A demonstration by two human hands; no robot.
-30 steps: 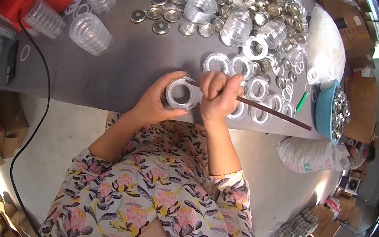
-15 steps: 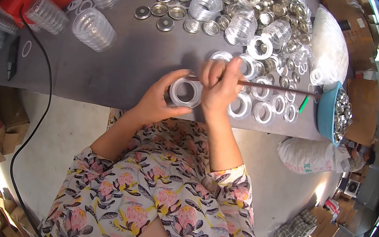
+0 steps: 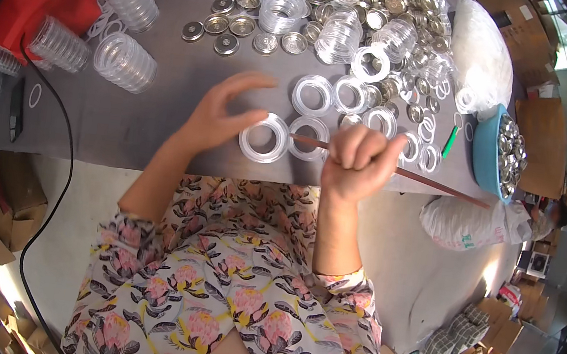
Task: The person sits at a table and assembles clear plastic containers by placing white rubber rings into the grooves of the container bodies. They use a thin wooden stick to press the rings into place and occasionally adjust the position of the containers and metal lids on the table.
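My left hand (image 3: 217,114) is open over the front part of the table, fingers spread and curved. Its thumb tip is at the upper left edge of a clear round plastic container (image 3: 246,137); whether they touch I cannot tell. My right hand (image 3: 361,164) is closed around a thin brown stick (image 3: 442,185), which slants across from upper left to lower right. The stick's left end lies over a second clear container (image 3: 295,145), and its right end reaches past the table edge. More clear containers (image 3: 315,78) stand just beyond, partly hidden by my right hand.
Metal lids (image 3: 226,44) lie loose and heaped at the back. Stacked clear containers (image 3: 126,64) and a red cloth (image 3: 71,4) are at left, beside a black cable (image 3: 72,123). A blue basin (image 3: 486,156) of metal pieces and a white bag (image 3: 482,56) stand at right.
My left hand has let go of the clear container and moved up and left, its fingers opening. My right hand has moved right and down with the stick, which is now more tilted.
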